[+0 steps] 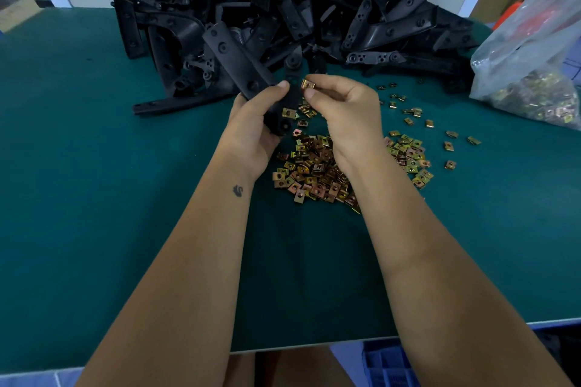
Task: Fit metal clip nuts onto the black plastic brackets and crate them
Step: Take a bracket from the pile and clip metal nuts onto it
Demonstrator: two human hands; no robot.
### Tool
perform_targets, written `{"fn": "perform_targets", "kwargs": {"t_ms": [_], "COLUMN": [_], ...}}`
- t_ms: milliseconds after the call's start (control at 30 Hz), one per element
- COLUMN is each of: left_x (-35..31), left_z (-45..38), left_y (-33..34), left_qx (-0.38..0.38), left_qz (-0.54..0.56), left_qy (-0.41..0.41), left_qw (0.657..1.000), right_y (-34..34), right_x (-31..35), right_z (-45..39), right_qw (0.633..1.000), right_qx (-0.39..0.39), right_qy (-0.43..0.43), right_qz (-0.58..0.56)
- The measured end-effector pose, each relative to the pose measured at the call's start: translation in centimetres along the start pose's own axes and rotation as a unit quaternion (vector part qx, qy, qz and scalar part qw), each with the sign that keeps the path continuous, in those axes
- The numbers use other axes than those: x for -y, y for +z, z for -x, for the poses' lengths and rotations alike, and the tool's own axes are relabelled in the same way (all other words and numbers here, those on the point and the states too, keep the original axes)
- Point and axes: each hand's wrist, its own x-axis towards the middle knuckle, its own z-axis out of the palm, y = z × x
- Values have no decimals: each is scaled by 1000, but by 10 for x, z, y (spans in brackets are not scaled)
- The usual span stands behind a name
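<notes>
My left hand [256, 122] grips a black plastic bracket [239, 63] over the green table, its long arm pointing up and to the left. One brass-coloured clip nut [288, 112] sits on the bracket's lower tab. My right hand [342, 110] pinches a second clip nut [308, 84] between thumb and fingertips, right beside the bracket's upper edge. Below both hands lies a loose heap of clip nuts [317, 170].
A big pile of black brackets [298, 3] fills the back of the green table [94, 198]. A clear plastic bag of clip nuts [531, 66] lies at the right. A blue crate [390, 364] shows below the table's front edge. Stray nuts are scattered to the right.
</notes>
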Motion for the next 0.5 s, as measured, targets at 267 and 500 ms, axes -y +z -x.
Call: {"fn": "perform_targets", "kwargs": {"t_ms": [267,500], "left_x": [-1,-1], "left_z": [7,7], "left_y": [6,5], "left_qx": [14,20], "left_qz": [-37,-41], "left_qy": [-8,-13], "left_qw": [999,999], "right_y": [0,1], "right_x": [-1,0], "right_z": [0,-2], "right_qw": [1000,996], "right_qx": [-13,18], "right_qy": [16,61], "right_qz": [2,-57]}}
